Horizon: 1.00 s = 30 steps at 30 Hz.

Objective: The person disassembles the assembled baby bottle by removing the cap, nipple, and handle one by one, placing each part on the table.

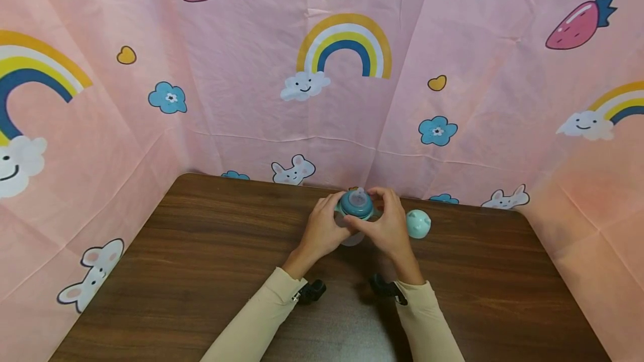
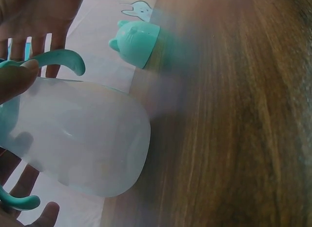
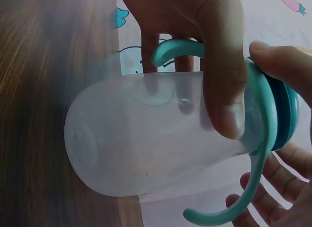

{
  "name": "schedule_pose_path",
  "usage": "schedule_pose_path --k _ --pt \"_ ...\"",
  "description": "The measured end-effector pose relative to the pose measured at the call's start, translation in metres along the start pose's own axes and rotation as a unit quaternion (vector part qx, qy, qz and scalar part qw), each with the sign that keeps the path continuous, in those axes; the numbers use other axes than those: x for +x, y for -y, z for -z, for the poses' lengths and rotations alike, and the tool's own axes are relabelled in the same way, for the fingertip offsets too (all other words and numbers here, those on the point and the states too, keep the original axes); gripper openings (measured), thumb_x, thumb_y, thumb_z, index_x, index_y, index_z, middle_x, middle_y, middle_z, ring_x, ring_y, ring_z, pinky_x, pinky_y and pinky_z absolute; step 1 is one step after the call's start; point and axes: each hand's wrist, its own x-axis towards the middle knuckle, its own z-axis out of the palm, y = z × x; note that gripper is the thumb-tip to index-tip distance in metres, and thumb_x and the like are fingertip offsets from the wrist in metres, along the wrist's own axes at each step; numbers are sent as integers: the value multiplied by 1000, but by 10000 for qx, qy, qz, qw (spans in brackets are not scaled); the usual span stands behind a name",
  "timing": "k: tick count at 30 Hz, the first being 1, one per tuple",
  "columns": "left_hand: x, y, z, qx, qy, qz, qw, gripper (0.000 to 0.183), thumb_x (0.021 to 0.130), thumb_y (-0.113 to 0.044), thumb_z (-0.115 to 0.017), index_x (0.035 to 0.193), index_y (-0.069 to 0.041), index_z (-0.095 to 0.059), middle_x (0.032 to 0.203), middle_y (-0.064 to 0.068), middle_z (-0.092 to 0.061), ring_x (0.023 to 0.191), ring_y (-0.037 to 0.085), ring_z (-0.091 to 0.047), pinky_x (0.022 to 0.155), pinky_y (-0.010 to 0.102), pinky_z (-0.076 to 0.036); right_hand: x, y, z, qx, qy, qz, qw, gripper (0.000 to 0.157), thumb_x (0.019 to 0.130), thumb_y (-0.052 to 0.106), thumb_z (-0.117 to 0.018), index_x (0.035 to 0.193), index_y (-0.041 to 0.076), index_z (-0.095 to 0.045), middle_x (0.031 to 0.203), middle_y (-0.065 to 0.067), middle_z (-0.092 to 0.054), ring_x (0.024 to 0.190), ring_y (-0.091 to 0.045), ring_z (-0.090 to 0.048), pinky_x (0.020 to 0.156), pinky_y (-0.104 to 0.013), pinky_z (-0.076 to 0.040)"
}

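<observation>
Gripping left hand [image 1: 322,228]: on the left side of the bottle [image 3: 124,132], it is clamping thumb and fingers around the translucent body, probably steadying it.

Bottle: it is being held upright between both hands, its clear teat [image 1: 359,197] pointing up, likely so that the top is facing the person; whether its base is touching the table [image 1: 211,272], I cannot tell.

Mint handles [image 3: 214,218]: they are curving out from both sides of the bottle, seemingly leaving its middle free for gripping.

Right hand [image 1: 389,228]: on the bottle's right, it is clamping thumb and fingers on the teal collar [image 1: 355,210], apparently for purchase.

Eared cap [image 1: 418,224]: it is sitting rim down on the table, just right of the bottle, seemingly set aside.
</observation>
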Motion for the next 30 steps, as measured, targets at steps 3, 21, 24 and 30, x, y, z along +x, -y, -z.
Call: schedule_pose_path --k 3,21,24,30 --pt "0 0 0 -3 2 13 10000 73 86 -22 -95 147 1 -62 140 18 -70 127 39 -63 106 59 -53 0 0 1 37 55 12 10000 74 77 17 -102 136 -3 -62 127 -19 -63 118 -38 -60 99 -57 -53" --pt "1 0 0 78 27 51 10000 72 84 -18 -95 145 1 -63 139 18 -70 126 40 -63 109 58 -52 -2 1 -4 -197 153 -147 9996 86 73 28 -106 142 1 -62 126 -14 -63 120 -34 -56 100 -55 -50" --pt "1 1 0 57 9 25 10000 72 83 -18 -95 145 1 -63 139 18 -70 127 40 -63 108 59 -52 -2 3 -6 -285 29 -233 9993 85 71 29 -107 137 -1 -62 124 -16 -62 119 -41 -57 99 -57 -48" --pt "0 1 0 65 43 28 10000 72 84 -18 -94 146 1 -62 140 18 -69 126 39 -62 108 58 -52 -3 5 -8 -343 -57 -262 9991 81 72 29 -106 133 -1 -62 122 -17 -61 117 -45 -57 98 -56 -49"
